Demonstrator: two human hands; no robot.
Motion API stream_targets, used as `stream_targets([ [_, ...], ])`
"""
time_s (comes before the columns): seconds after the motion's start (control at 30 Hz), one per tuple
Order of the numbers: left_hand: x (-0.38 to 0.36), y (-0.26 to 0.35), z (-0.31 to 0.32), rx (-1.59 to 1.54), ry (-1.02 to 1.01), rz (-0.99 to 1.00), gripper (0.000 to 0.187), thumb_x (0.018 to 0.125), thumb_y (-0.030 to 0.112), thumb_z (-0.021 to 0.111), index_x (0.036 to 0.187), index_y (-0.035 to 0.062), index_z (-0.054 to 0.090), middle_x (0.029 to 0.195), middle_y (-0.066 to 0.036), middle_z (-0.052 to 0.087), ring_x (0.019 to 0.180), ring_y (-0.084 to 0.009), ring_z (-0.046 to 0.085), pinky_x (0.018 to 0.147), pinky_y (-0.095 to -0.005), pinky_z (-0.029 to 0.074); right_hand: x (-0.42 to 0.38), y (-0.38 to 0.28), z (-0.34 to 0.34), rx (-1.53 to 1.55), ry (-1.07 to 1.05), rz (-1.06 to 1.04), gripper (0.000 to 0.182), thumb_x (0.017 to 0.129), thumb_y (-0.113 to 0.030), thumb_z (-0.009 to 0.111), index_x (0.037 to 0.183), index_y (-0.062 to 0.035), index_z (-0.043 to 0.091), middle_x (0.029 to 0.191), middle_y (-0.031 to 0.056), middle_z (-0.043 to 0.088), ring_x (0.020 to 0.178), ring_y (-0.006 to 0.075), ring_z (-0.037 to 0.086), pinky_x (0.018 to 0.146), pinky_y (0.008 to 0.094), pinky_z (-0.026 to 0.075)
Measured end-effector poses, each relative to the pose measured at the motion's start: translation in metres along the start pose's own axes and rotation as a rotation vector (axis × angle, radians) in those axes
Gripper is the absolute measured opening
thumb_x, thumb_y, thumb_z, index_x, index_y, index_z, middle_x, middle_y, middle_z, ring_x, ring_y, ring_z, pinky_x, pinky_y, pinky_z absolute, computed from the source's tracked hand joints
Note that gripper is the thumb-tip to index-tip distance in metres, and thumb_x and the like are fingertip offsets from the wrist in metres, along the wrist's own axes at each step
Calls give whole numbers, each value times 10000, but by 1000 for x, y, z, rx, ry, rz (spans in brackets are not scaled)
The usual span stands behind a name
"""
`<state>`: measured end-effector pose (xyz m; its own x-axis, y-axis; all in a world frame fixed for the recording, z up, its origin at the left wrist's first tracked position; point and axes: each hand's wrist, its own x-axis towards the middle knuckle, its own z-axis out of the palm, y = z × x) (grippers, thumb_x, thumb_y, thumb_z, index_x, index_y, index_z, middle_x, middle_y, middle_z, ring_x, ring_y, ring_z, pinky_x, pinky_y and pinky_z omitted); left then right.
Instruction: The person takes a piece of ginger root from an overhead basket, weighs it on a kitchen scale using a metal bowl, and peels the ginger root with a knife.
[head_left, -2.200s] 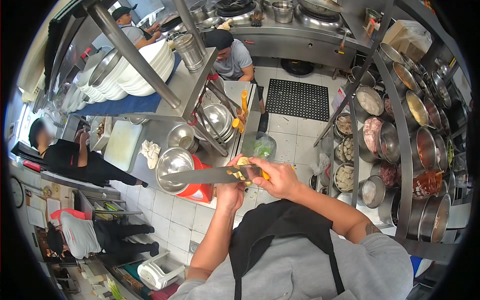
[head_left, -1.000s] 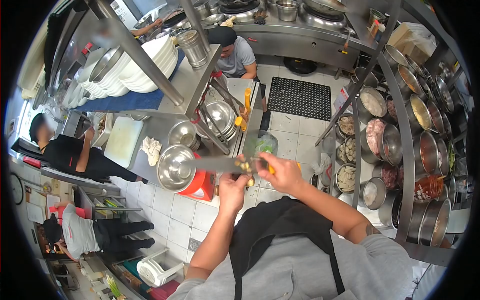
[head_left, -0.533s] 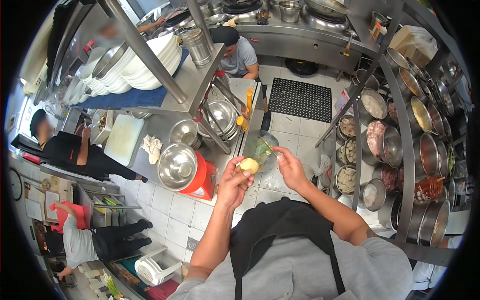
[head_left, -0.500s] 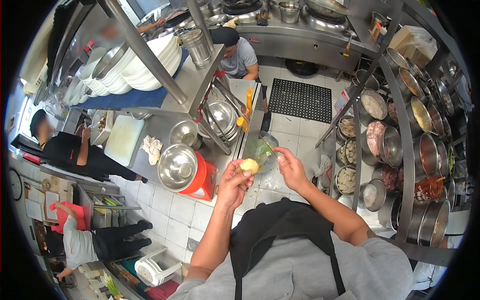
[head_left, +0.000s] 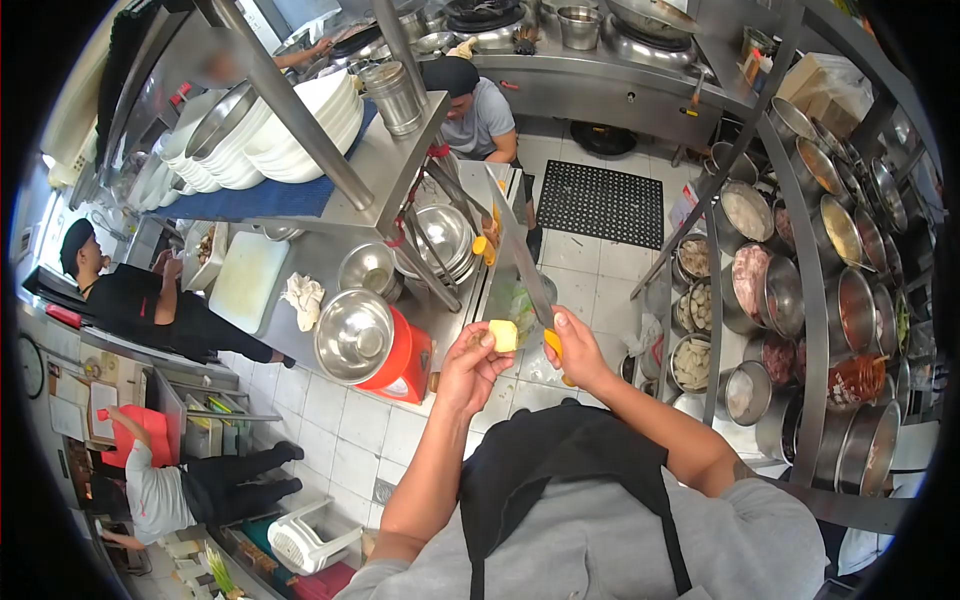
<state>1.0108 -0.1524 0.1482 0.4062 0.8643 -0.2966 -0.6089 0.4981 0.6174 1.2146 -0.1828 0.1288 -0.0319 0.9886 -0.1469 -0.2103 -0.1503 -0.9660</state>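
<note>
A pale yellow vegetable chunk (head_left: 503,336) with a flat, squared-off face is pinched in my left hand (head_left: 466,368), over the floor in front of my apron. My right hand (head_left: 582,350) grips the yellow handle of a knife (head_left: 525,262). Its long blade points up and away from me, just right of the chunk and apart from it. Beneath the hands a clear plastic bag (head_left: 518,303) with green bits inside is partly hidden by the blade and fingers.
An orange-red scale (head_left: 408,360) bearing a steel bowl (head_left: 354,336) stands left of my hands on the counter's end. Shelves of filled metal pots (head_left: 748,210) rise at right. A co-worker (head_left: 478,110) sits low ahead, beside a black floor mat (head_left: 600,202). Other people are at left.
The knife blade has swung up into plain view, and the right hand now wraps its handle. The chunk has turned, showing a flat face where it looked rounded.
</note>
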Motion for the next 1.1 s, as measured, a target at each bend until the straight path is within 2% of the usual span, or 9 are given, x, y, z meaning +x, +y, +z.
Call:
stream_targets([
  [0.23, -7, -7, 10, 261, 11, 59, 346, 889, 22, 675, 1180, 60, 491, 1080, -108, 641, 929, -215, 670, 801, -352, 585, 7, -3, 7, -43, 17, -155, 515, 967, -294, 644, 1350, 2, 466, 859, 57, 658, 639, 69, 536, 562, 226, 441],
  [0.33, -5, -16, 6, 283, 39, 97, 398, 889, 19, 673, 1226, 66, 467, 1067, -99, 634, 934, -209, 665, 825, -344, 576, 0, -12, 6, 91, -25, -36, 581, 882, -177, 746, 1350, 10, 458, 925, 51, 664, 765, 90, 606, 658, 246, 501],
  [0.5, -7, -30, 24, 104, 138, 93, 436, 952, 101, 610, 1346, 73, 426, 1086, -93, 622, 1034, -190, 624, 851, -345, 563, 4, -5, 17, -73, 98, -226, 562, 869, -147, 748, 1329, 13, 468, 892, 31, 648, 738, 89, 590, 647, 244, 486],
  [0.53, -7, -32, 25, 118, 135, 76, 420, 1010, 214, 522, 1391, 85, 401, 1104, -98, 618, 1085, -204, 602, 808, -343, 547, 5, -1, 19, -126, 125, -268, 563, 867, -137, 748, 1328, 12, 463, 870, 21, 638, 703, 77, 569, 619, 230, 469],
  [0.63, 3, -33, 18, -12, 142, 28, 406, 1027, 314, 453, 1366, 90, 441, 1058, -97, 615, 945, -200, 609, 709, -317, 500, -4, -4, 20, -267, 69, -260, 539, 870, -135, 739, 1321, 8, 483, 846, 32, 640, 738, 100, 591, 673, 260, 493],
  [0.83, 9, -26, -7, -290, -44, -35, 408, 1009, 411, 425, 1214, 82, 552, 939, -77, 595, 683, -165, 490, 613, -275, 403, -15, -26, 6, -559, 19, -373, 522, 933, -393, 638, 1314, -50, 543, 839, 133, 685, 713, 265, 684, 654, 343, 523],
  [0.87, 13, -29, -17, -270, -104, -21, 392, 1014, 426, 435, 1156, 85, 565, 939, -70, 599, 721, -158, 537, 642, -284, 444, -15, -24, 9, -612, 16, -439, 531, 935, -414, 623, 1316, -51, 546, 862, 141, 689, 724, 286, 684, 651, 353, 528],
  [1.0, 12, -26, 13, -204, 252, 65, 311, 1007, 373, 477, 1106, 98, 584, 917, -34, 610, 824, -147, 604, 748, -310, 515, -21, -25, 26, -788, -32, -616, 556, 937, -465, 595, 1318, -62, 558, 938, 157, 698, 751, 330, 686, 630, 393, 539],
  [1.1, 9, -26, 14, -245, 240, 46, 290, 1006, 365, 480, 1076, 111, 602, 900, -17, 626, 832, -142, 604, 758, -306, 510, -29, -39, 30, -892, -149, -521, 580, 925, -443, 609, 1347, -48, 550, 1017, 177, 697, 822, 341, 687, 689, 395, 548],
])
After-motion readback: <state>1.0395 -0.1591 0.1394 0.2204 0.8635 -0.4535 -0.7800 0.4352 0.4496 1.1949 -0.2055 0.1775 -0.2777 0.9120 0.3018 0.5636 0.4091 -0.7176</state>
